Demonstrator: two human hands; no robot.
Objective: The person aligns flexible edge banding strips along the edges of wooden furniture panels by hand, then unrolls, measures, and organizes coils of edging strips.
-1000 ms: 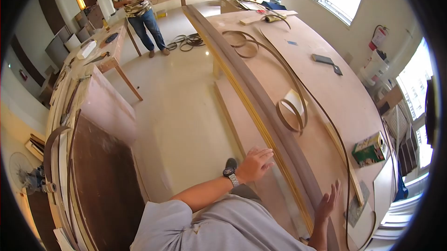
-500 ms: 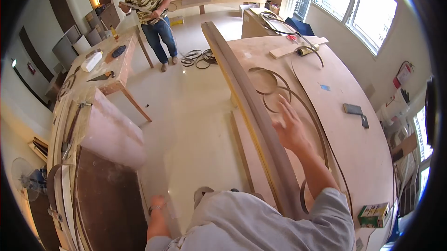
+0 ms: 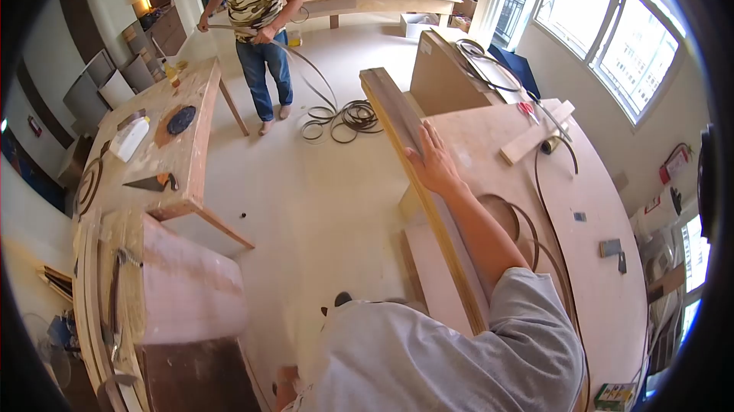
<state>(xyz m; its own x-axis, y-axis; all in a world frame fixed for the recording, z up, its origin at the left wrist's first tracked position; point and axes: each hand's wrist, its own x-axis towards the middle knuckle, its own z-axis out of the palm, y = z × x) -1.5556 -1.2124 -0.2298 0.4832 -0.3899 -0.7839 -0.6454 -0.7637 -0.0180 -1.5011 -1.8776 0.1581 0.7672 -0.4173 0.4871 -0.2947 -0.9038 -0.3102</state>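
My right hand (image 3: 437, 163) lies on the brown top face of a long narrow wooden panel (image 3: 384, 98), fingers stretched out and nothing in them. The panel stands on edge along the left side of the worktable (image 3: 489, 136), its near end hidden by my body. Beside my right forearm, curled strips of dark edge banding (image 3: 527, 221) lie on the worktable. My left hand (image 3: 287, 383) hangs low by my side at the bottom of the view, partly cut off by my shirt. Its fingers cannot be made out.
A co-worker (image 3: 264, 29) stands ahead, holding a long strip above coils of edge banding (image 3: 352, 120) on the floor. Left is a table (image 3: 202, 79) with a handsaw (image 3: 153, 182) and white bottle (image 3: 130, 139). Red scissors (image 3: 526, 110) and a wooden board (image 3: 535, 133) lie right.
My right hand has moved forward along the panel and now rests flat on it. The view has shifted, and my left hand is less visible. The co-worker appears nearer.
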